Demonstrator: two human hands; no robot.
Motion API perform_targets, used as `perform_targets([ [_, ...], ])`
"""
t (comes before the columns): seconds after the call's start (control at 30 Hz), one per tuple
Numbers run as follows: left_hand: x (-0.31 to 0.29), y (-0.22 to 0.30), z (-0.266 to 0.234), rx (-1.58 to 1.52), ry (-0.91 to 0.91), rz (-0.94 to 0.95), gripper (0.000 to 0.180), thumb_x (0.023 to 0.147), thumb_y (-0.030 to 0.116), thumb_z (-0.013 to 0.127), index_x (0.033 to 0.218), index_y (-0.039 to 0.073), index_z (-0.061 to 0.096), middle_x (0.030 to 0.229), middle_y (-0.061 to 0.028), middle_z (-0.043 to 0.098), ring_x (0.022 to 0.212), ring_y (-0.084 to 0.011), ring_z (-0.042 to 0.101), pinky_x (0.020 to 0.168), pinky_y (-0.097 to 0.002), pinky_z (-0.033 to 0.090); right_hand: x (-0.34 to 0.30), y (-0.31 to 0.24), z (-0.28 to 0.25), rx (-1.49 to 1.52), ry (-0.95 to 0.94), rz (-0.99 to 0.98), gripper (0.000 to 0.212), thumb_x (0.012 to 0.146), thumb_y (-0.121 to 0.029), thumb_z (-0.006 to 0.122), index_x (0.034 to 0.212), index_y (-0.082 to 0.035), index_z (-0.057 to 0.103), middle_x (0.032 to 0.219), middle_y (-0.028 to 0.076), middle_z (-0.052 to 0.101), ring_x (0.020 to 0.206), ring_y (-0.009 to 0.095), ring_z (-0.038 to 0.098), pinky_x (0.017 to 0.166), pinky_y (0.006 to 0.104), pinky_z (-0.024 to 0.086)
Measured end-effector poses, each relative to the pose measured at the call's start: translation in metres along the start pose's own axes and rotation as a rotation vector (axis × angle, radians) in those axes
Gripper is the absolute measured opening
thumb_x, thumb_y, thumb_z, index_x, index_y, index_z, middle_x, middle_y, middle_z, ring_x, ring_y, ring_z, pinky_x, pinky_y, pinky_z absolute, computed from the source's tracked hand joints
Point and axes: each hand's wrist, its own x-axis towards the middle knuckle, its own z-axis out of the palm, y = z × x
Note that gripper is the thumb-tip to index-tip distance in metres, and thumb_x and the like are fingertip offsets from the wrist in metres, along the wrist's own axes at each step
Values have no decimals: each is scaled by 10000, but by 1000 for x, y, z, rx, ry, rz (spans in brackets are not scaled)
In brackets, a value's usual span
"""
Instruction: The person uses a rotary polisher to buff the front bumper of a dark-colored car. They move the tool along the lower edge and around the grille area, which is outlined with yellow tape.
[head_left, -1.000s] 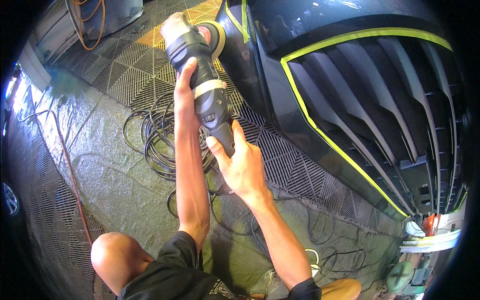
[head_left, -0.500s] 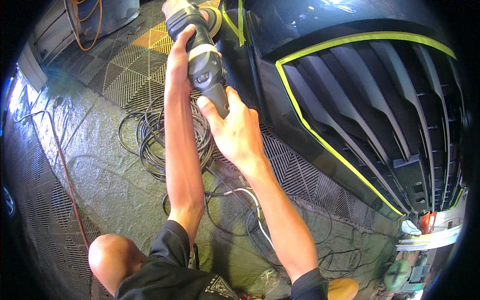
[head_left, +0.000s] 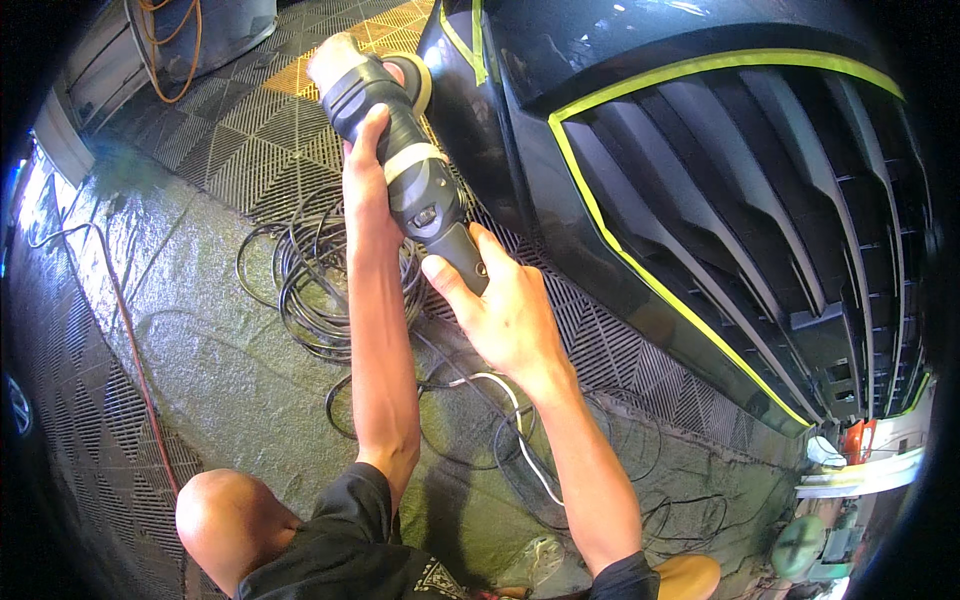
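A: What's on your head view?

B: Watching remotely, I see a dark polisher (head_left: 418,190) near the top, angled just beside the car's bumper (head_left: 480,140). Left hand (head_left: 368,185) cradles its body, thumb pressed along it — other fingers hidden. Right hand (head_left: 512,315) has the rear handle (head_left: 460,256) pinched between thumb and index finger; can't tell about the rest.

A: Step, and next move?

B: My read: lining the pad (head_left: 421,88) up with the panel edge — can't tell if they're touching. Any move probably calls for steady hands, clear of the yellow-green tape (head_left: 780,58) around the grille (head_left: 690,190).

A: Branding?

B: Nothing legible on the tool. Shirt (head_left: 330,540) has a pale triangular print, unreadable to me.
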Motion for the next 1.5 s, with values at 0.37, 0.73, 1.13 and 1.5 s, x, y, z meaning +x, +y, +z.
perform_targets([
  [0.37,-10,-5,4,94,-19,-22,518,1018,443,733,1197,-28,611,863,-138,722,652,-281,764,575,-386,662,-8,21,8,56,37,-26,773,1042,-562,715,1485,57,581,974,270,794,878,388,818,787,455,615],
  [0.73,-17,-21,14,167,-33,109,497,1033,398,725,1322,59,505,887,-128,670,646,-289,758,560,-404,664,-10,47,9,109,110,-98,849,1031,-603,705,1481,101,559,842,283,761,819,430,804,715,502,602],
  [1.13,-1,-9,19,188,-41,101,537,1021,387,748,1354,54,490,902,-125,680,655,-291,761,564,-409,667,0,33,9,183,104,-88,842,1035,-618,695,1471,92,572,886,277,780,866,432,810,752,499,604],
  [1.5,-1,-3,19,196,-57,64,643,974,334,819,1445,63,473,1021,-99,660,747,-219,718,644,-377,646,4,39,20,221,108,-78,885,1025,-632,703,1470,121,565,848,277,769,851,439,806,748,517,603],
])
